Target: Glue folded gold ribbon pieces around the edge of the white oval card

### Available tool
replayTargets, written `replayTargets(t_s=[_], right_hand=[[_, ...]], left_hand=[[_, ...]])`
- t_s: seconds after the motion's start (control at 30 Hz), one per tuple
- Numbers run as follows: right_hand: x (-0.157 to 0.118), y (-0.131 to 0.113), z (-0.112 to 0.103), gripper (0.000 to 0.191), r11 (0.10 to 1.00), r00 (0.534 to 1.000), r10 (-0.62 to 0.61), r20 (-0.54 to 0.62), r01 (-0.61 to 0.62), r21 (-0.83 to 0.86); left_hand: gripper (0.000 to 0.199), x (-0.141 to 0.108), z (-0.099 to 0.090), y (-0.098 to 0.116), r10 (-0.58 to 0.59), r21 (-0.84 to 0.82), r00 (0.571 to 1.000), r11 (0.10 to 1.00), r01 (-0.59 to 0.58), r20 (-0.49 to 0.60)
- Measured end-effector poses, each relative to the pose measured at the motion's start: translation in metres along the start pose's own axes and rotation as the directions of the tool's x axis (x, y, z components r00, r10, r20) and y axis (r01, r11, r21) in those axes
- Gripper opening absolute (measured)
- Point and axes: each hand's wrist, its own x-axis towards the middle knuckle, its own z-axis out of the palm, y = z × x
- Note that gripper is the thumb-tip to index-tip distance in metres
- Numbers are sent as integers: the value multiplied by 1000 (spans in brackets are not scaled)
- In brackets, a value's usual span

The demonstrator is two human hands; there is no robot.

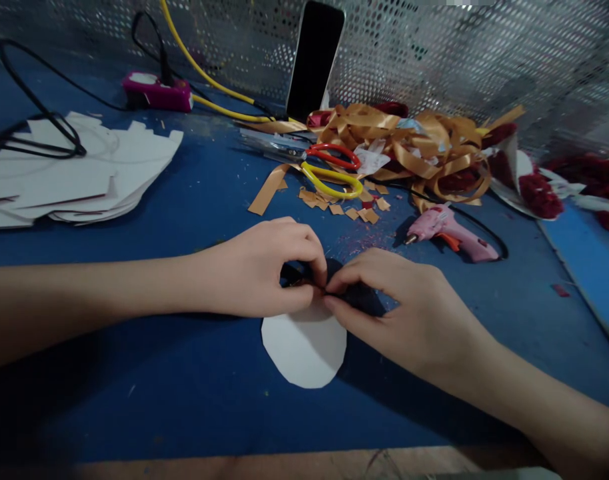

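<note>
Both hands meet at the upper edge of a roughly round white disc (304, 357) lying on the blue table (184, 393). My left hand (272, 270) is closed in a pinch, thumb against fingertips. Opposite it, my right hand (404, 303) pinches too, its thumb and forefinger nearly touching the left fingertips. Something small and dark shows between the fingers, too hidden to name. Beyond my right hand a pink glue gun (449, 233) rests on its side. Small cut pieces of gold ribbon (314, 199) are scattered in front of scissors (332, 170) with red and yellow handles.
At the back lies a heap of gold ribbon (414, 143). A phone (314, 60) leans against the perforated metal panel (464, 67). White cut sheets (84, 177) are stacked at left, near a purple power strip (157, 92) with cables. Dark red trimmed pieces (537, 193) lie at right.
</note>
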Motion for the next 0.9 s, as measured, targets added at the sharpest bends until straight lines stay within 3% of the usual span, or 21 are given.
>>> replayTargets(t_s=[0.27, 0.6, 0.9], right_hand=[[-2, -5, 4, 5, 998, 998, 30, -50, -33, -50], [-1, 1, 6, 16, 981, 989, -148, 14, 148, -127], [-2, 0, 3, 15, 974, 983, -177, 42, 181, -139]], left_hand=[[12, 1, -1, -1, -17, -22, 1000, 1000, 17, 9], [13, 2, 0, -1, -6, -40, 1000, 999, 7, 12], [12, 2, -1, 1, -10, -39, 1000, 999, 10, 11]])
